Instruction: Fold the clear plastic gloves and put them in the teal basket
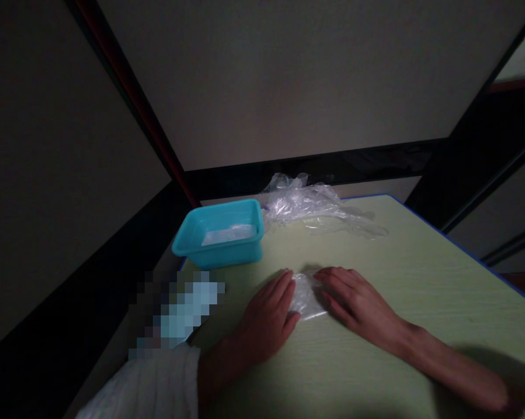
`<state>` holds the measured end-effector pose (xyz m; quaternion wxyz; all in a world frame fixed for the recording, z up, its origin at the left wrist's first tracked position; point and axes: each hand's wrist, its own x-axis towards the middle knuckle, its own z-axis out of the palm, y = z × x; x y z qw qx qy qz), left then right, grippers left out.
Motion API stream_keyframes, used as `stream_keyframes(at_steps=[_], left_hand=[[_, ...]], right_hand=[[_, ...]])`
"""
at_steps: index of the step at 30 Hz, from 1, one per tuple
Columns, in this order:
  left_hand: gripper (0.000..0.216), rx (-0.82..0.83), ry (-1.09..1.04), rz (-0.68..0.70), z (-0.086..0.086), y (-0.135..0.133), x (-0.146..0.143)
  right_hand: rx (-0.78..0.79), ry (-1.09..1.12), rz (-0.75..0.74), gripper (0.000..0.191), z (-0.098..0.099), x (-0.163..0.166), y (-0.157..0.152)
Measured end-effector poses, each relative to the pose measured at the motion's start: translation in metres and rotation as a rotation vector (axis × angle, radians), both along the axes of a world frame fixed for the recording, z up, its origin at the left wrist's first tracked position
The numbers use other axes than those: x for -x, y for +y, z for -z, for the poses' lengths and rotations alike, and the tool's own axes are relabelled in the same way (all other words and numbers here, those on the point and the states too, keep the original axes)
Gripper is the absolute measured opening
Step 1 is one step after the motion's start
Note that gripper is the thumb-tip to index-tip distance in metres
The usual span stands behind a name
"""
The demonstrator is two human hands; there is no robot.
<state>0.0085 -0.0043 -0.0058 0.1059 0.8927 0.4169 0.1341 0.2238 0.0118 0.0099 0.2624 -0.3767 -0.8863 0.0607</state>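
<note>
A small folded piece of clear plastic (307, 298), perhaps a bag, lies flat on the table between my two hands. My left hand (268, 317) rests on its left edge, palm down, with the fingers stretched forward and the thumb apart. From the right, my right hand (356, 302) lies over the other edge, fingers extended and slightly bent, thumb apart. Neither hand grips the plastic; both press or rest on it. The ends of the sheet are partly hidden under my fingers.
A turquoise plastic basin (221, 254) stands at the table's back left, with flat clear plastic (230, 234) inside. Beside it lies a crumpled heap of clear plastic (304, 201). A blurred-out light blue object (186, 311) is at the left edge. The pale green table (419, 273) has a blue edge.
</note>
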Motion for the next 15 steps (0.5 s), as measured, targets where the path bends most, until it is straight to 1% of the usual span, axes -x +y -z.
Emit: stream_keyframes(at_steps=[4,7,12,15], left_hand=[[0.054,0.038,0.057,0.032,0.004,0.001,0.002],[0.060,0.083,0.080,0.050,0.002,0.003,0.004],[0.082,0.133,0.104,0.141,-0.013,0.006,0.018],[0.088,0.148,0.099,0.233,-0.021,0.005,0.024]], right_hand=[[0.024,0.003,0.001,0.024,0.001,0.000,0.001],[0.017,0.027,0.002,0.024,0.001,-0.002,0.003],[0.001,0.039,-0.020,0.023,-0.001,-0.001,0.002],[-0.011,0.033,-0.051,0.022,-0.001,-0.001,0.001]])
